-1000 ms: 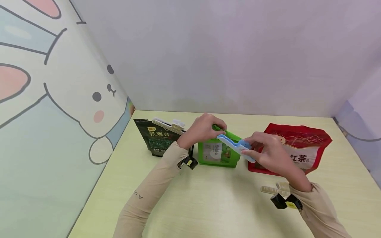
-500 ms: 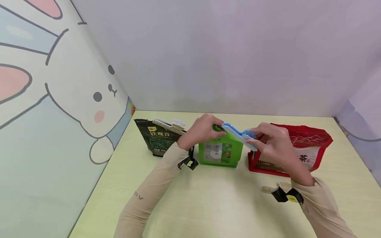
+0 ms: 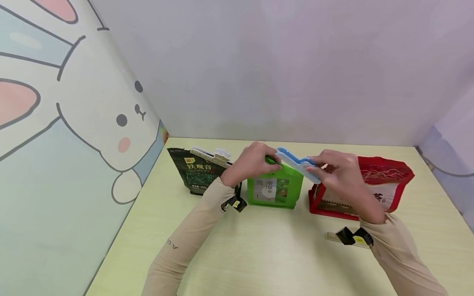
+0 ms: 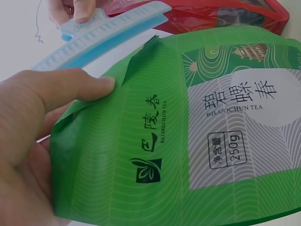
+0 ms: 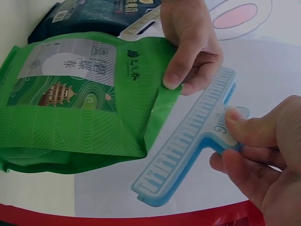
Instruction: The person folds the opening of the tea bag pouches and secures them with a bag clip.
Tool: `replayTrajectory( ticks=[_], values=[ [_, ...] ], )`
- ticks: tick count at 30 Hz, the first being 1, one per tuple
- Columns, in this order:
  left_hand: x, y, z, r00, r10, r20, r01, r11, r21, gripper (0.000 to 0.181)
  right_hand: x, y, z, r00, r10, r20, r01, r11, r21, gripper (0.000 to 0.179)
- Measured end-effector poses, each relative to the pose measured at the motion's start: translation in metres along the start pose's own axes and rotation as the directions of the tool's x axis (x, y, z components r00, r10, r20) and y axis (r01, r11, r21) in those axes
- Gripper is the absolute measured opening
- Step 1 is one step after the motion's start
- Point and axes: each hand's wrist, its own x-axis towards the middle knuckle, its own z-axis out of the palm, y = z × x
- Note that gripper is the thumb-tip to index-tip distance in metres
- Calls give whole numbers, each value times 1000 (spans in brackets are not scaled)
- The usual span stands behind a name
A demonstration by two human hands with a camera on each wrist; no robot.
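A green tea bag [image 3: 274, 191] stands upright on the table in the head view. My left hand [image 3: 255, 160] pinches its folded top edge between thumb and fingers. In the left wrist view the thumb lies over the front of the fold. My right hand [image 3: 340, 170] holds a light blue bag clip [image 5: 188, 136], thumb on one handle and fingers behind the other. The clip's long bar slants beside the bag's top, close to the left fingers. In the right wrist view a gap shows between the bar and the bag's top edge.
To the left stands a black tea bag [image 3: 200, 176] with a beige clip [image 3: 203, 154] across its top. A red tea bag [image 3: 389, 176] sits at the right, partly behind my right arm. Another beige clip [image 3: 333, 237] lies on the table below my right wrist.
My right hand has moved up and slightly to the right with the blue clip, raising it to the height of the green bag's top. The left hand keeps its pinch in place.
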Motion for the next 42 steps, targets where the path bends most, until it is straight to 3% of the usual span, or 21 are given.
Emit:
replayTrajectory(
  ticks=[10, 20, 31, 42],
  values=[
    [3, 1, 0, 997, -70, 20, 70, 997, 13, 17, 4, 3, 6, 999, -39, 14, 39, 999, -7, 27],
    [1, -2, 0, 995, -95, 27, 96, 994, -55, 18, 4, 6, 7, 998, 22, 63, -21, 1000, -18, 26],
    [-3, -5, 1, 993, -115, 4, 115, 993, -19, 28, 7, 10, 7, 980, 90, 180, -86, 996, -28, 23],
    [-5, -4, 2, 989, -146, -8, 146, 988, 45, 21, 7, 15, 11, 968, 100, 231, -92, 995, -44, 23]
  ],
)
